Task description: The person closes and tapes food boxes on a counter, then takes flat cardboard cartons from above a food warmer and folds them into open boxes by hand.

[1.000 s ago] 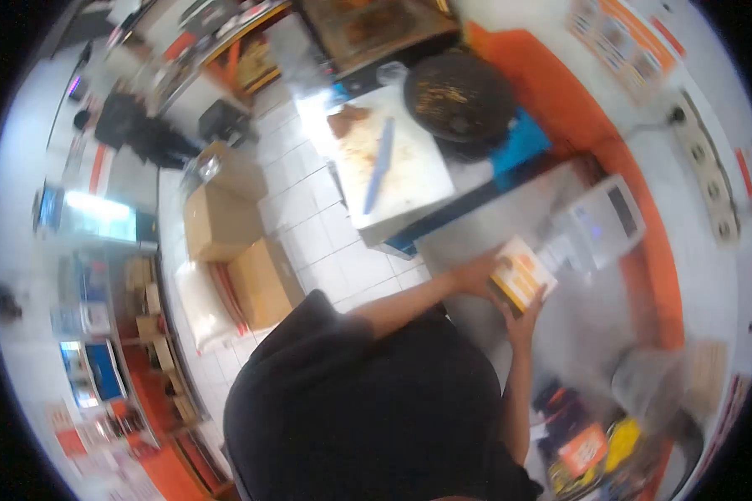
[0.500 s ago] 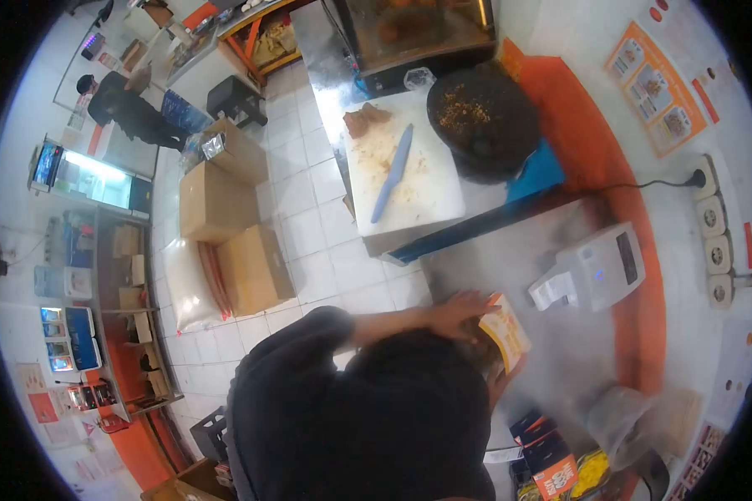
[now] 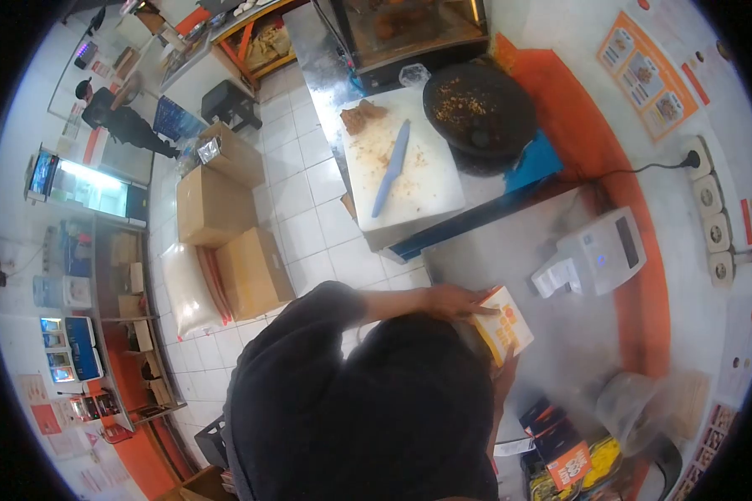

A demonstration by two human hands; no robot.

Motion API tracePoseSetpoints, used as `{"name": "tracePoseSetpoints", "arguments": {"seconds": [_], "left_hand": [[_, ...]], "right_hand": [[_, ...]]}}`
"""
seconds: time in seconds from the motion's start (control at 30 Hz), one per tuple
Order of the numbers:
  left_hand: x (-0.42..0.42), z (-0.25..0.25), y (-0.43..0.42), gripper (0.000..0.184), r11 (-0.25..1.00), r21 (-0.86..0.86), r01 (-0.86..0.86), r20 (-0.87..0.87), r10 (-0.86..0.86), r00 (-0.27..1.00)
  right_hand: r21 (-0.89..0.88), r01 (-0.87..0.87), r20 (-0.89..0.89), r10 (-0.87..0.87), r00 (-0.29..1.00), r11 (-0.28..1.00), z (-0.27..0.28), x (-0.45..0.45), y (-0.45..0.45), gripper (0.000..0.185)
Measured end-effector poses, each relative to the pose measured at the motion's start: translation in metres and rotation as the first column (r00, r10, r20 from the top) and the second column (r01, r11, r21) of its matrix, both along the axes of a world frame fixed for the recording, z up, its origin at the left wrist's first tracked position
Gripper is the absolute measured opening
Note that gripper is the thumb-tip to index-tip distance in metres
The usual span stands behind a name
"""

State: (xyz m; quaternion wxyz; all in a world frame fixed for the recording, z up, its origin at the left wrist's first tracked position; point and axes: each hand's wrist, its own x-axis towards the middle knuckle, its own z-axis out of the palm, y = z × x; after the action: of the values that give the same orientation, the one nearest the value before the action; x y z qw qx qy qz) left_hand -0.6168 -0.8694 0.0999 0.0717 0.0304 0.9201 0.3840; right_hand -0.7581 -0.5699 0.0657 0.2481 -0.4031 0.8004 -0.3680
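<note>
A small white and yellow printed food box (image 3: pixel 510 321) is between my two hands, over the grey metal counter. My left hand (image 3: pixel 455 302) grips its upper left edge, with the thumb across the printed top. My right hand (image 3: pixel 505 367) holds the near lower side, its fingers partly hidden by the box. A white receipt printer (image 3: pixel 603 255) with a strip of paper hanging out stands beyond the box to the right. Folded dark and orange printed cartons (image 3: pixel 565 459) lie near my right forearm.
A white cutting board (image 3: pixel 426 188) bears a blue knife (image 3: pixel 391 171) and brown food pieces (image 3: pixel 362 117). Beside it sits a round dark stone mortar (image 3: pixel 485 125). Cardboard boxes (image 3: pixel 246 271) and a white sack (image 3: pixel 190 288) stand on the floor. Another person (image 3: pixel 121 117) stands far left.
The box has turned so that its printed top faces me more. My left hand has slid back to its upper left edge. The view has shifted slightly.
</note>
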Motion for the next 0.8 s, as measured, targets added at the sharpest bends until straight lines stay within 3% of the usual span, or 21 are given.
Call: {"name": "tracePoseSetpoints", "arguments": {"seconds": [0.07, 0.13, 0.17, 0.27, 0.33, 0.37, 0.43, 0.47, 0.53, 0.57, 0.63, 0.67, 0.73, 0.8], "left_hand": [[0.001, 0.008, 0.002, 0.067, 1.0, 0.009, 0.02, 0.105, -0.021, 0.994], [0.0, 0.003, 0.001, 0.064, 0.999, -0.027, 0.041, 0.118, -0.037, 0.992], [0.001, 0.003, 0.002, 0.064, 0.999, -0.027, 0.041, 0.12, -0.038, 0.992], [0.002, -0.004, 0.004, 0.066, 0.994, -0.1, 0.052, 0.021, -0.05, 0.999], [0.008, -0.031, 0.006, 0.07, 0.975, -0.217, -0.053, -0.288, -0.012, 0.958], [0.007, -0.043, 0.005, 0.07, 0.974, -0.219, -0.048, -0.29, -0.018, 0.957], [-0.005, -0.057, 0.002, 0.065, 0.977, -0.215, 0.005, -0.453, -0.105, 0.885], [-0.016, -0.06, 0.001, 0.065, 0.976, -0.217, 0.006, -0.453, -0.106, 0.885], [-0.038, -0.048, -0.001, 0.052, 0.969, -0.222, 0.105, -0.679, -0.231, 0.697], [-0.048, -0.038, 0.005, 0.052, 0.969, -0.225, 0.103, -0.677, -0.232, 0.699], [-0.066, 0.005, 0.021, 0.049, 0.924, -0.344, 0.164, -0.276, -0.267, 0.924], [-0.068, 0.008, 0.024, 0.049, 0.923, -0.345, 0.17, -0.279, -0.274, 0.92], [-0.086, 0.015, 0.039, 0.052, 0.937, -0.317, 0.148, -0.073, -0.179, 0.981], [-0.098, -0.064, 0.051, 0.066, 0.955, -0.277, 0.102, -0.136, -0.144, 0.98]], "right_hand": [[-0.03, -0.036, -0.043, 0.034, 0.998, 0.999, 0.001, 0.004, 0.001, 0.068], [-0.075, 0.092, 0.172, -0.077, 0.982, 0.993, -0.003, 0.007, 0.0, 0.056], [-0.075, 0.093, 0.175, -0.078, 0.981, 0.993, -0.007, 0.008, 0.001, 0.056], [-0.115, 0.133, 0.141, -0.116, 0.983, 0.984, -0.03, 0.005, 0.004, 0.053], [-0.016, 0.051, -0.126, -0.053, 0.991, 0.999, -0.037, 0.003, 0.004, 0.055], [-0.019, 0.057, -0.128, -0.059, 0.99, 0.998, -0.037, 0.006, 0.005, 0.055], [-0.023, 0.053, -0.327, -0.058, 0.943, 0.998, -0.018, 0.018, -0.003, 0.055], [-0.025, 0.054, -0.327, -0.059, 0.943, 0.998, -0.02, 0.017, -0.002, 0.055], [-0.023, 0.136, -0.256, -0.137, 0.957, 0.99, -0.028, 0.018, -0.005, 0.055], [-0.026, 0.134, -0.253, -0.136, 0.958, 0.991, -0.029, 0.02, -0.005, 0.055], [-0.062, 0.149, -0.273, -0.16, 0.949, 0.987, -0.024, 0.02, -0.009, 0.054], [-0.062, 0.157, -0.277, -0.168, 0.946, 0.986, -0.021, 0.019, -0.011, 0.054], [-0.048, 0.168, -0.091, -0.172, 0.981, 0.985, -0.006, 0.017, -0.009, 0.051], [-0.1, 0.169, -0.001, -0.17, 0.985, 0.981, 0.019, 0.018, -0.009, 0.049]]}}
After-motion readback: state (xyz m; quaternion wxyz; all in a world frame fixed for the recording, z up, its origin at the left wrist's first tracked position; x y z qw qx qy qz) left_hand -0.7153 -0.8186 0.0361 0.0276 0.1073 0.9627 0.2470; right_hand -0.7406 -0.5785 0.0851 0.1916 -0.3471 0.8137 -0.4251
